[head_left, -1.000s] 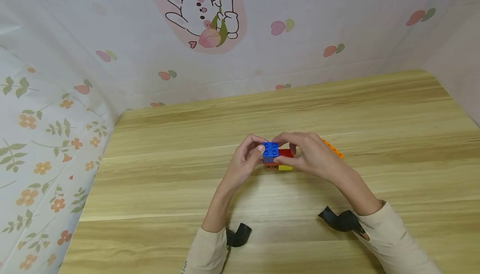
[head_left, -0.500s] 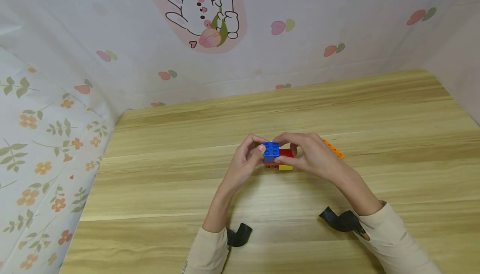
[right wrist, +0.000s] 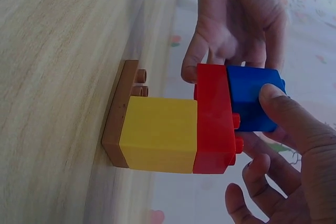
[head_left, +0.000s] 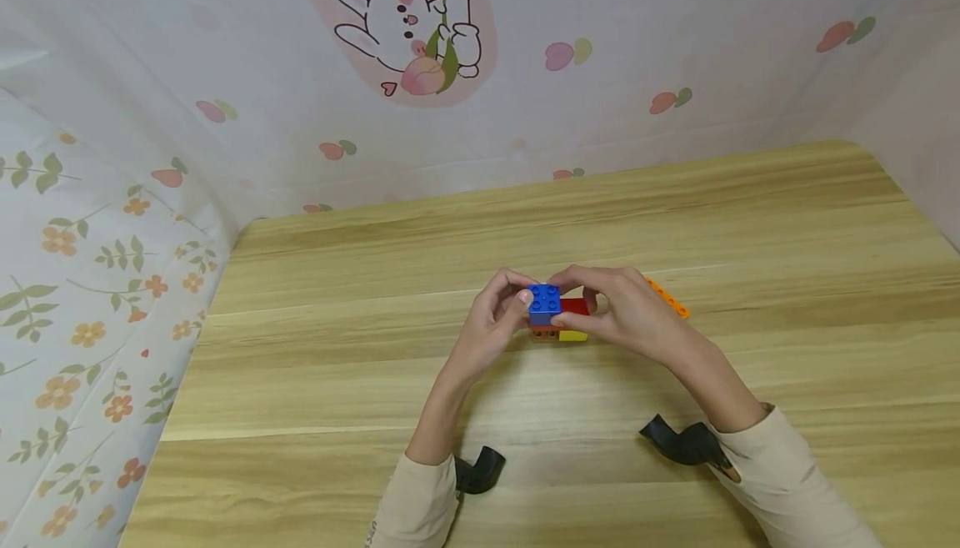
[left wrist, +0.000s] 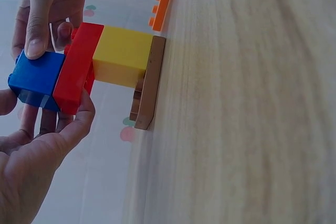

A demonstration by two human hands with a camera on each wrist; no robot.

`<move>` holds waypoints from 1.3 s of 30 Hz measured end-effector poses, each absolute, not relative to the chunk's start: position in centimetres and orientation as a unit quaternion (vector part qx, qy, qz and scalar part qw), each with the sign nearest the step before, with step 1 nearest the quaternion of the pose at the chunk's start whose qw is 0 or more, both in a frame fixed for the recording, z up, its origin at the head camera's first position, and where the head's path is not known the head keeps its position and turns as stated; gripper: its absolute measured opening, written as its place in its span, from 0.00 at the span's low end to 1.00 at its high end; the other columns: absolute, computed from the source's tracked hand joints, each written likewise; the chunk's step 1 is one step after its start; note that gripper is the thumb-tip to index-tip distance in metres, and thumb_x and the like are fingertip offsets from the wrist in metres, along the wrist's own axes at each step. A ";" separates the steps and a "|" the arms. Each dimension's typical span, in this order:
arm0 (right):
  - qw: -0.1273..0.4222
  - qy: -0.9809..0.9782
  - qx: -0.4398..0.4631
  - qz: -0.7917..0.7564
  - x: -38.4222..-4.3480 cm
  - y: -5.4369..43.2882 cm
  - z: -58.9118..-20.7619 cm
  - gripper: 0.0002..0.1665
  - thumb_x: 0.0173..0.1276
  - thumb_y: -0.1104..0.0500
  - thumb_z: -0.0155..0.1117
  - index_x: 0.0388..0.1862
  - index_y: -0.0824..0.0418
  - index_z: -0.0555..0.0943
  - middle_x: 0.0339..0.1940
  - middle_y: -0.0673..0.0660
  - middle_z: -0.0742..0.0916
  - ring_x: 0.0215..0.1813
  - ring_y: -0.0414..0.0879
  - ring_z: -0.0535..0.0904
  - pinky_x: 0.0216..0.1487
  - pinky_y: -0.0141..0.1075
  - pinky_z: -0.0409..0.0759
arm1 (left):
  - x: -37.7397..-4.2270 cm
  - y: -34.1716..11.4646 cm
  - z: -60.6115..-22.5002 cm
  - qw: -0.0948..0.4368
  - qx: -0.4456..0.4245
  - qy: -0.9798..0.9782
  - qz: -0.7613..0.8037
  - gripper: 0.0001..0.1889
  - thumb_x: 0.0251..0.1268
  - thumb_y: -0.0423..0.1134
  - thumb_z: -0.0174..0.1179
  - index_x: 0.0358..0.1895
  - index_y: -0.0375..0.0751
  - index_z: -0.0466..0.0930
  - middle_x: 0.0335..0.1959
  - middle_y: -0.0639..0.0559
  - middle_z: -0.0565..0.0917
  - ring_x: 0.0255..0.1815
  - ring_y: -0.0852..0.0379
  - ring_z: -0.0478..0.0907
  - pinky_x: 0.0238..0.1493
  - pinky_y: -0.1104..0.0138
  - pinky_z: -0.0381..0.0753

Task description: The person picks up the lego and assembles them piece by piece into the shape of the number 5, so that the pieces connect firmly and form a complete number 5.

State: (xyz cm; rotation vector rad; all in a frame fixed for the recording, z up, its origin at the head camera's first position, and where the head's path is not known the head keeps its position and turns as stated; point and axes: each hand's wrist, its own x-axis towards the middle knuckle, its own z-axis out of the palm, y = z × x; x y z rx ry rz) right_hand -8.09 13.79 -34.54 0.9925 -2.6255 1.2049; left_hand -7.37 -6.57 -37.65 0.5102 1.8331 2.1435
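A toy building-brick stack stands on the table: a brown plate (right wrist: 118,114) at the bottom, a yellow brick (right wrist: 160,135) on one side of it, a longer red brick (right wrist: 212,119) on top. The square blue brick (head_left: 543,299) sits over the red brick's left half, flush against it. My right hand (head_left: 622,310) pinches the blue brick between thumb and fingers. From the left, my left hand (head_left: 487,323) holds the blue brick with its thumb at the upper edge; one fingertip is at the red brick's underside. Studs show on the red brick's right half.
An orange strip of studded brick (head_left: 667,298) lies on the wooden table (head_left: 337,364), behind and right of the right hand. Black wrist mounts (head_left: 480,470) stick out from both sleeves. A printed cloth (head_left: 525,114) hangs behind the table.
Both hands keep their hold on the blue brick, and the stack looks unchanged. The whole head view has shifted very slightly.
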 end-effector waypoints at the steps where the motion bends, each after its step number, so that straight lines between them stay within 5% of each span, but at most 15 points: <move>1: 0.044 -0.858 0.325 0.394 -8.1 13.8 -34.5 0.19 0.52 0.57 0.74 0.44 0.55 0.81 0.28 0.43 0.81 0.23 0.39 0.70 0.17 0.29 0.61 | -7.4 -6.6 -37.6 0.137 0.175 0.634 0.741 0.13 0.74 0.35 0.44 0.51 0.27 0.65 0.48 0.38 0.72 0.46 0.53 0.76 0.48 0.55 0.77; 29: 0.063 -0.855 0.319 0.404 -8.1 13.8 -35.3 0.18 0.51 0.58 0.74 0.43 0.56 0.82 0.35 0.48 0.85 0.21 0.36 0.67 0.16 0.28 0.62 | -7.2 -6.5 -37.5 0.139 0.172 0.634 0.741 0.12 0.74 0.33 0.43 0.52 0.27 0.64 0.48 0.38 0.71 0.47 0.52 0.75 0.50 0.56 0.77; 39: 0.058 -0.854 0.327 0.401 -8.4 14.0 -35.2 0.21 0.50 0.58 0.76 0.44 0.56 0.81 0.36 0.46 0.85 0.27 0.43 0.72 0.23 0.31 0.65 | -7.3 -6.5 -37.4 0.125 0.186 0.644 0.732 0.12 0.73 0.32 0.43 0.54 0.29 0.67 0.50 0.41 0.70 0.48 0.50 0.73 0.48 0.56 0.78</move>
